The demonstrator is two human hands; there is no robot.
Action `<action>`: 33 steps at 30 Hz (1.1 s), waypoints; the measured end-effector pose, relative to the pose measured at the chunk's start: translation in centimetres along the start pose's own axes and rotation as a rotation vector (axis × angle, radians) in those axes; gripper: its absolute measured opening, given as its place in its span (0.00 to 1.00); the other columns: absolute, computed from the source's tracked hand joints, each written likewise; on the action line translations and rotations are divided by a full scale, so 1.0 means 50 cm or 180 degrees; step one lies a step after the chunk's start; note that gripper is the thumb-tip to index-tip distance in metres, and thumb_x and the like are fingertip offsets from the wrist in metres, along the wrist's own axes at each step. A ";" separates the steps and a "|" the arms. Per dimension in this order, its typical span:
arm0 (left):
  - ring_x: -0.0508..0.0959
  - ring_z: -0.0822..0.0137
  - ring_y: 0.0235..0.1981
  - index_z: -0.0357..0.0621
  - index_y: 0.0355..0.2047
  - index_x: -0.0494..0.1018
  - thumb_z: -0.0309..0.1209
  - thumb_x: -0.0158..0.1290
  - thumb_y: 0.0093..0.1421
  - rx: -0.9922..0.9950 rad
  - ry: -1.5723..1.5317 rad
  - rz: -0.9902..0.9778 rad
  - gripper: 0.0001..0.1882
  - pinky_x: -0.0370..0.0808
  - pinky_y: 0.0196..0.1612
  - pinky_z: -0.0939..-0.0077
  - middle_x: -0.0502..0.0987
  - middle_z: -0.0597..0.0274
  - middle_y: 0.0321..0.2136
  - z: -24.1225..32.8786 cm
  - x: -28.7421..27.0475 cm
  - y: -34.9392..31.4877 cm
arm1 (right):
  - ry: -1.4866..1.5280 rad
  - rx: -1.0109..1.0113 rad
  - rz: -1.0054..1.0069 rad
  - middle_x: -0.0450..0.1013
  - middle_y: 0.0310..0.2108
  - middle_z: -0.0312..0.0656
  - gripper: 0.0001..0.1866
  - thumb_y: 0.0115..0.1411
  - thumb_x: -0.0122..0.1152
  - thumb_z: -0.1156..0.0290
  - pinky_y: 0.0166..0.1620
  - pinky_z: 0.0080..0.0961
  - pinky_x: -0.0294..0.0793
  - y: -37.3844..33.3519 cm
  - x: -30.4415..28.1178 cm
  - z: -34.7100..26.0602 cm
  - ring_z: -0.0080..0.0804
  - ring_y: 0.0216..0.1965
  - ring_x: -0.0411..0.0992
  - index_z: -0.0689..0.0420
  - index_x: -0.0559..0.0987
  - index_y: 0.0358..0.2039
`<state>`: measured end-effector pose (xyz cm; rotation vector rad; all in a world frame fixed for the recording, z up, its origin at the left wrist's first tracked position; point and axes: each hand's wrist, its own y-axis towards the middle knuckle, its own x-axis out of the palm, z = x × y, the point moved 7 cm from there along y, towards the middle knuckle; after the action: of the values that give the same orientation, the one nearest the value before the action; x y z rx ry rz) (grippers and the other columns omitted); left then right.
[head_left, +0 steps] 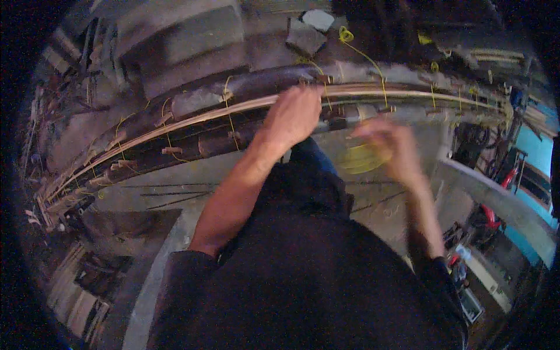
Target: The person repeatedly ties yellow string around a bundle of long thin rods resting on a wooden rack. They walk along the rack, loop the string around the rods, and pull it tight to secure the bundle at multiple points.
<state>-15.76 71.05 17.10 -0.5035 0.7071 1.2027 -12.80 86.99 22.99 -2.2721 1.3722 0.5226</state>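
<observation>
Strips (251,105) under left hand (294,114), its grip not determinable; 1 yellow coil (366,158) within blurred right hand (394,144)'s grasp.

Left hand (296,114) over long strips (251,105)

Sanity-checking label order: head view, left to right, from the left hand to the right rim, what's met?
Bare left hand → bare right hand, blurred, with coil of thin yellow cord at it → small red objects → bright blue panel near the rim.
</observation>
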 end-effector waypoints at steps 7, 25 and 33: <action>0.76 0.48 0.30 0.43 0.30 0.76 0.35 0.46 0.57 -0.0348 -0.0126 0.0644 0.12 0.70 0.37 0.56 0.76 0.46 0.25 -0.035 0.037 0.010 | -0.1148 -0.2037 -0.1363 0.71 0.33 0.45 0.12 0.55 0.55 0.70 0.35 0.29 0.69 0.246 0.063 -0.268 0.36 0.33 0.71 0.59 0.75 0.39; 0.73 0.65 0.30 0.41 0.28 0.73 0.39 0.46 0.62 -0.0696 -0.1476 0.0471 0.15 0.68 0.36 0.68 0.74 0.57 0.24 0.060 -0.046 0.140 | -0.1012 -0.0645 -0.1785 0.72 0.22 0.47 0.13 0.54 0.52 0.64 0.31 0.41 0.72 0.036 0.291 0.128 0.47 0.29 0.72 0.52 0.73 0.40; 0.68 0.77 0.26 0.41 0.29 0.71 0.45 0.45 0.60 -0.1914 -0.1932 -0.0849 0.18 0.66 0.28 0.76 0.70 0.69 0.21 -0.220 0.114 0.261 | -0.0856 -0.1073 0.1054 0.72 0.31 0.40 0.13 0.43 0.60 0.79 0.36 0.35 0.70 0.077 -0.017 0.035 0.43 0.34 0.70 0.56 0.77 0.33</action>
<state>-29.59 71.05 5.60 -0.6565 -0.2498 1.2170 -16.76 86.96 21.34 -2.1196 1.6221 1.2025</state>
